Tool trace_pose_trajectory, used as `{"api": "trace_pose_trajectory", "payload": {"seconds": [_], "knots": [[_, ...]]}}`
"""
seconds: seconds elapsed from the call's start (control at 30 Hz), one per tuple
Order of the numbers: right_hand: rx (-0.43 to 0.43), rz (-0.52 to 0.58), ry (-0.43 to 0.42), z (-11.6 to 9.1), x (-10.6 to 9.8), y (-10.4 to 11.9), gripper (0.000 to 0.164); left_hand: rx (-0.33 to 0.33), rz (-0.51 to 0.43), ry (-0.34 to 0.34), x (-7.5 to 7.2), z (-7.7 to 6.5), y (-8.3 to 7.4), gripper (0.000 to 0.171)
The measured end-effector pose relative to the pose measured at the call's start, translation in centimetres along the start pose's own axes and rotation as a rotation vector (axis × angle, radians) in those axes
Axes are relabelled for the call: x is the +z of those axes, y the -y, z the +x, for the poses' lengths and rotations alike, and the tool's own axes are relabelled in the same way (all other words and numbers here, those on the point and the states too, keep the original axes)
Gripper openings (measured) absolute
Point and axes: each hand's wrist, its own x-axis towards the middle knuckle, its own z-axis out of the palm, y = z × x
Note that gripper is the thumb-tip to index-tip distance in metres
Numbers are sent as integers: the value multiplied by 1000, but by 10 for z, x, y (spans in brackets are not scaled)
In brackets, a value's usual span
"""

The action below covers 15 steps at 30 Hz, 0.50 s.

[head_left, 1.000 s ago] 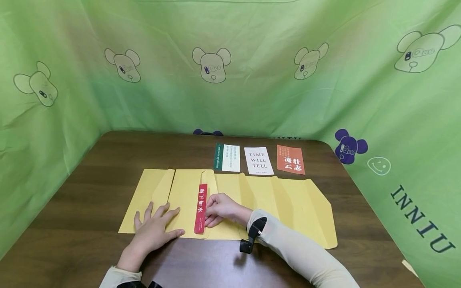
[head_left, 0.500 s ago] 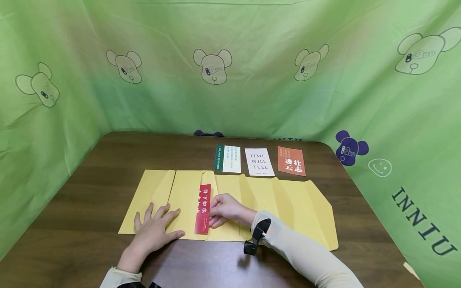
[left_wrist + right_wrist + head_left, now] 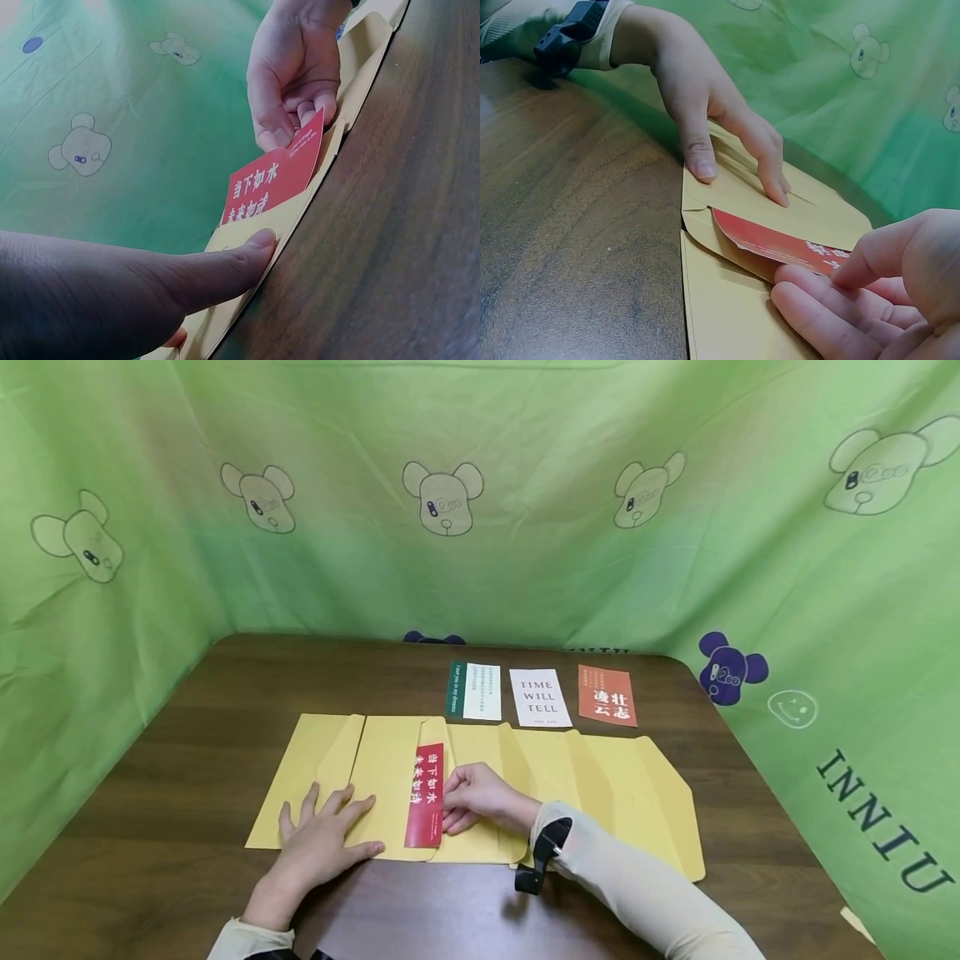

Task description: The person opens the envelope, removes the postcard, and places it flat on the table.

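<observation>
My right hand (image 3: 480,797) pinches the right edge of a red card (image 3: 425,795) with white lettering between thumb and fingers. The card's left part is hidden inside a yellow envelope (image 3: 386,752), whose flap lies opened to the right under the card. In the right wrist view the card (image 3: 772,240) tilts up out of the envelope's mouth. My left hand (image 3: 322,835) lies with fingers spread on this envelope and the one to its left; in the left wrist view its thumb (image 3: 232,266) presses the paper close to the card.
More yellow envelopes (image 3: 630,785) overlap in a row to the right, flaps opened. Behind them lie a green-and-white card (image 3: 482,691), a white card (image 3: 540,697) and an orange card (image 3: 607,695) on the brown table (image 3: 187,735). Green cloth (image 3: 525,577) hangs around the table.
My right hand has moved slightly right with the red card, and more of the card shows outside the envelope, including a second line of lettering. The left hand has stayed in place.
</observation>
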Motion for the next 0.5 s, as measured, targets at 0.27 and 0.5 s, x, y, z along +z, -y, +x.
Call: {"api": "trace_pose_trajectory", "payload": {"seconds": [0.27, 0.5], "knots": [[6, 11, -5, -5, -2, 1, 6, 1, 6, -2, 0, -1, 1, 68], [9, 22, -8, -6, -6, -1, 5, -3, -5, 1, -1, -1, 1, 67]]}}
